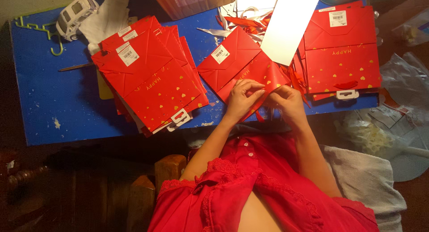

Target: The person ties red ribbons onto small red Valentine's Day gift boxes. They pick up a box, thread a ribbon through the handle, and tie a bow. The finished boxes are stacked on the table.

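Near table edge [89, 133], both hands on red bag [237, 64].

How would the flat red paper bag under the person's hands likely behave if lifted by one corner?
The red paper bag lies folded flat with sharp creases, so it probably holds its shape yet bends a little. It looks thin, so likely light for its size. Its glossy face may slide easily on the blue table. Both the left hand and right hand pinch its lower edge.

Blue table [53, 102] under red bags [152, 75]
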